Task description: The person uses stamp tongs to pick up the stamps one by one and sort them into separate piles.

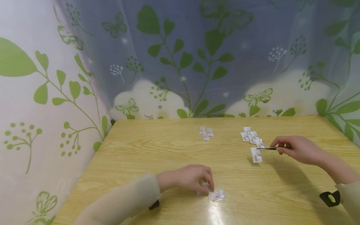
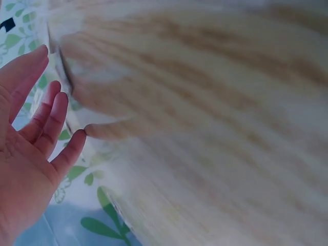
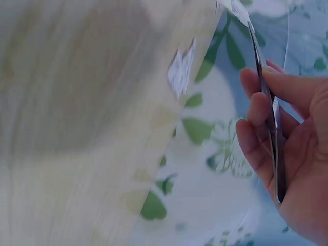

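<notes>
My right hand (image 1: 302, 150) holds a pair of metal tweezers (image 3: 264, 72) between thumb and fingers. At their tips hangs a small flat white packet with grey print (image 1: 256, 155), its shadow falling on the table below. Just beyond it lies a cluster of similar packets (image 1: 253, 137), overlapping one another. My left hand (image 1: 194, 178) is low over the near middle of the table, fingertips right at another shiny packet (image 1: 217, 196). Part of a further packet shows under those fingers. In the left wrist view, the left hand's fingers (image 2: 64, 154) are spread and loosely bent.
Three more packets (image 1: 206, 133) lie together at the back middle of the wood-grain table (image 1: 157, 140). Fabric with green leaves and butterflies (image 1: 180, 62) hangs behind the table and along its left side. Each wrist wears a black strap (image 1: 330, 199).
</notes>
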`<action>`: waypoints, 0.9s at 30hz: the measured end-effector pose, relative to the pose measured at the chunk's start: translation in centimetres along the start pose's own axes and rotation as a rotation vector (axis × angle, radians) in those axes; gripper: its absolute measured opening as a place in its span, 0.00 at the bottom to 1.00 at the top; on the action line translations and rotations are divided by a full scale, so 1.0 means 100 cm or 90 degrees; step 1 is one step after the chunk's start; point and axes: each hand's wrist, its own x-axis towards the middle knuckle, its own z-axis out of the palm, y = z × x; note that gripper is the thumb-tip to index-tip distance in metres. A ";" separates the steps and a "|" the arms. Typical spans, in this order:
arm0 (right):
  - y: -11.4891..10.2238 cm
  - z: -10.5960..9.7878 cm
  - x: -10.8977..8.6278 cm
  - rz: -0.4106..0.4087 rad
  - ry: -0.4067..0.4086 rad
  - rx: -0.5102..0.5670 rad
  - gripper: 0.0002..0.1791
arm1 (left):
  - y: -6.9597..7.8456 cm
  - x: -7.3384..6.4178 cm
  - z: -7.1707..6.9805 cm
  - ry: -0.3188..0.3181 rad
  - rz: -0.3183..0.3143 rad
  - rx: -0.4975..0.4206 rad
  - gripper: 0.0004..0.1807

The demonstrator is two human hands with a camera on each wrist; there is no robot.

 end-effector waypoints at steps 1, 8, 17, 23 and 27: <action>0.005 -0.003 0.001 0.008 0.006 -0.007 0.08 | 0.000 0.000 0.001 -0.003 -0.002 0.009 0.07; 0.041 -0.024 0.010 0.072 0.025 -0.046 0.09 | -0.002 0.003 0.006 0.000 -0.009 0.054 0.07; 0.068 -0.033 0.030 0.091 -0.007 -0.053 0.10 | -0.002 0.003 0.005 -0.002 -0.018 0.058 0.07; 0.075 -0.025 0.045 0.090 -0.044 -0.048 0.10 | -0.004 0.002 0.006 -0.003 -0.008 0.064 0.07; 0.080 -0.020 0.050 0.081 -0.050 -0.050 0.09 | -0.005 0.003 0.007 -0.002 -0.001 0.070 0.07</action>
